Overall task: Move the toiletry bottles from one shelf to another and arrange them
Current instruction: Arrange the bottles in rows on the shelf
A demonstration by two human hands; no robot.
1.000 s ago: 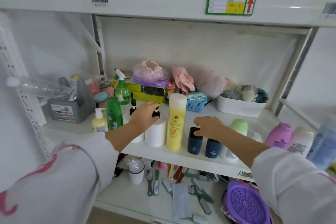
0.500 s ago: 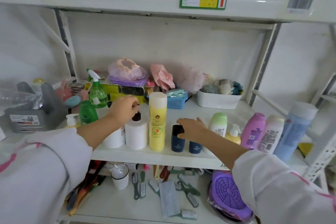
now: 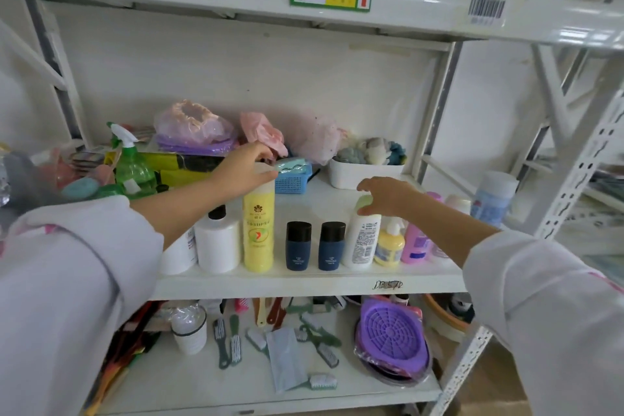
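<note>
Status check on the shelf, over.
Left hand gripping the tall yellow bottle by its cap. Right hand on green-capped white bottle. Nothing blocking.

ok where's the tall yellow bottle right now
In the head view, the tall yellow bottle stands at the middle shelf's front, between a white bottle and two dark blue bottles.

A glossy painted metal shelf (image 3: 304, 284) is seen at centre frame. Smooth plastic is shown by the yellow bottle (image 3: 258, 233); matt dark caps top two navy bottles (image 3: 298, 246). White cloth sleeves (image 3: 67, 280) fill the lower corners.
</note>
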